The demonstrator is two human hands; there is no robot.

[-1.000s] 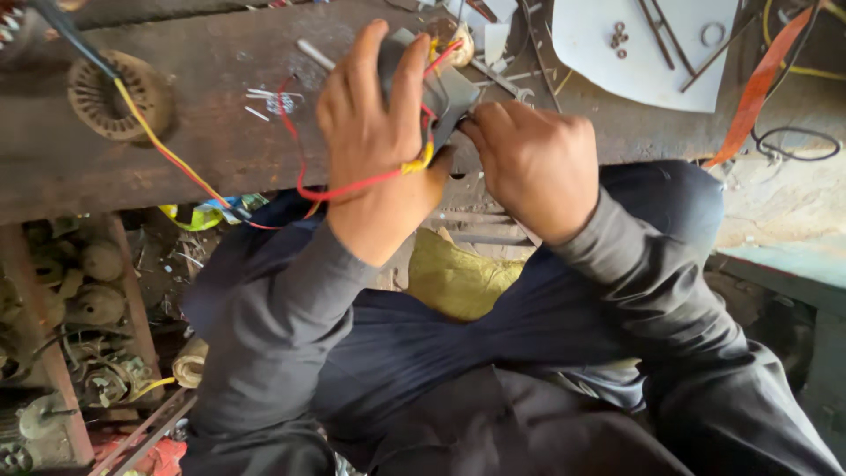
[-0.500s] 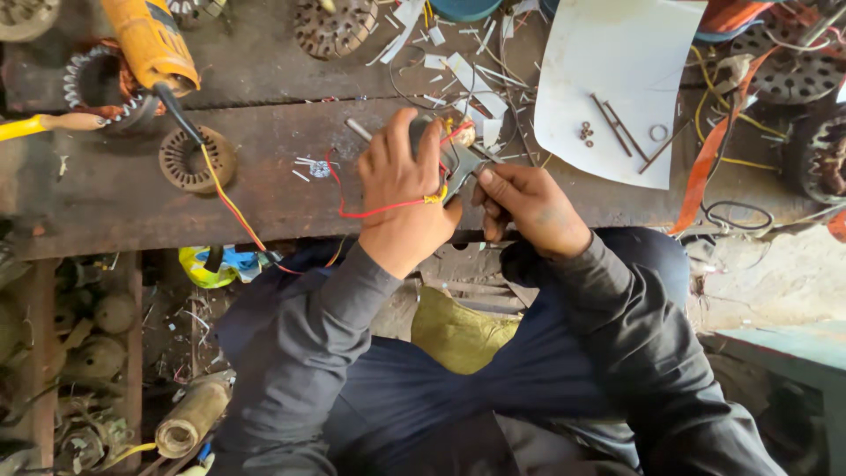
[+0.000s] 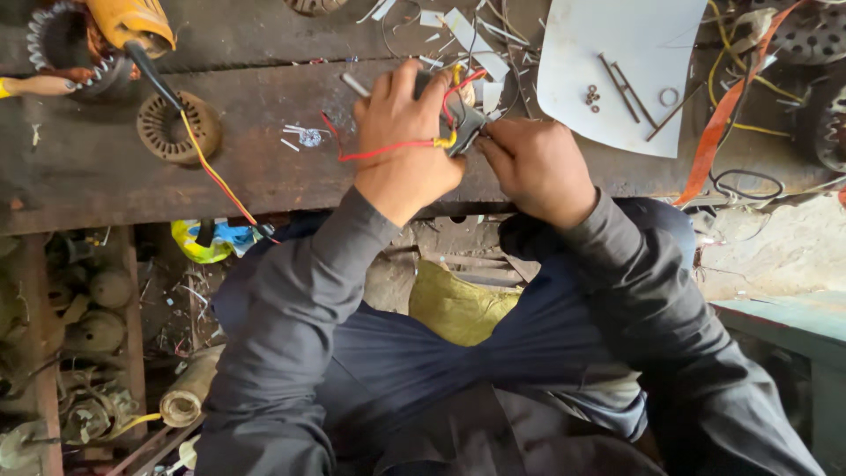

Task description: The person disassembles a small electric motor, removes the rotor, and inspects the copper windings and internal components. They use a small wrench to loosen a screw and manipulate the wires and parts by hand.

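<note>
Small grey part (image 3: 465, 123) with red and yellow wires, pinched between both hands at the front edge of the counter (image 3: 264, 176)

Around it on the dark, worn wooden counter lie a round slotted metal core (image 3: 179, 126), white scraps and bits of wire, and a pale sheet (image 3: 573, 79) bearing thin rods, small nuts and a ring; an orange strap (image 3: 718, 132) trails past the sheet's right side, and a yellow power tool (image 3: 132, 22) with its cord sits at the far left. The part is flat and dull grey, with a red wire (image 3: 388, 150) looping over the left hand (image 3: 405, 145), whose grip is curled around the part from above. The right hand (image 3: 538, 167) pinches its lower right corner with the fingertips pressed together
</note>
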